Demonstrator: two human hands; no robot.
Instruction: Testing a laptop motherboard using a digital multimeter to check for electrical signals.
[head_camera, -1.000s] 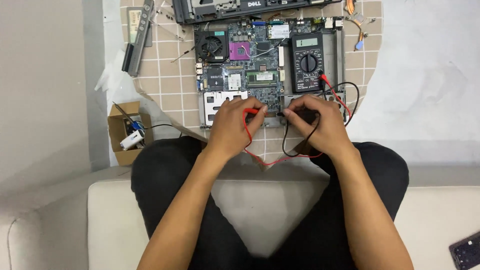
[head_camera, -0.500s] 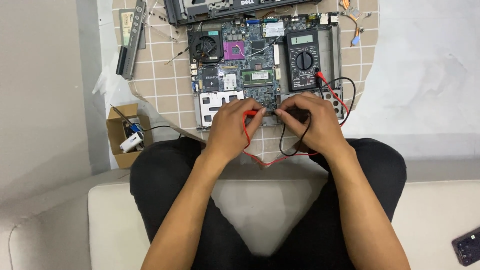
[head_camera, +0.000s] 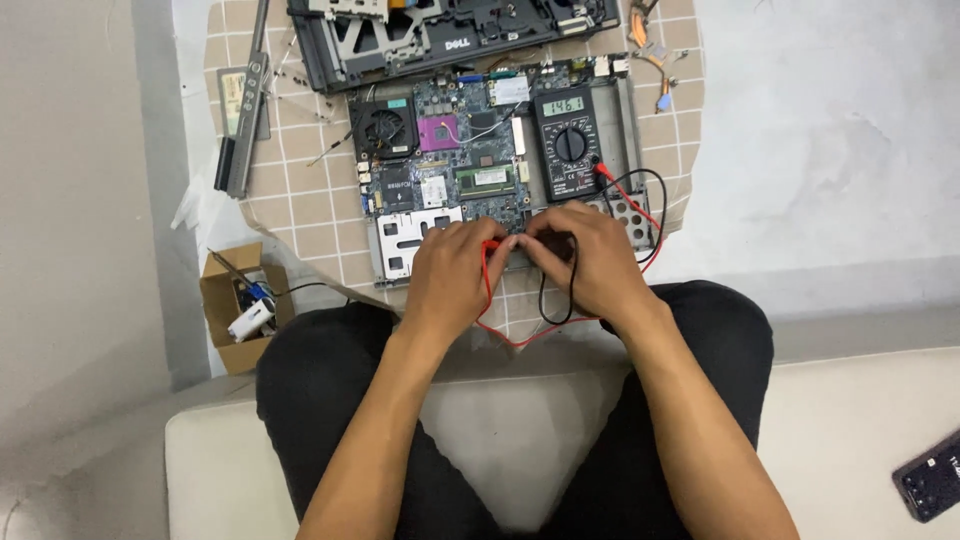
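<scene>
Red and black probe wires (head_camera: 545, 300) loop back from both fists, the left hand (head_camera: 455, 265) pinching the red probe (head_camera: 492, 245) and the right hand (head_camera: 580, 255) closed over a hidden black one, tips meeting on the circuit board (head_camera: 450, 170) just ahead, meter (head_camera: 567, 145) beyond, on a tiled mat (head_camera: 300, 190).

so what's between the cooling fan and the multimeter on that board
In the head view, between the cooling fan and the multimeter lie the purple processor socket and, lower down, a green memory stick, all on the circuit board.
</scene>
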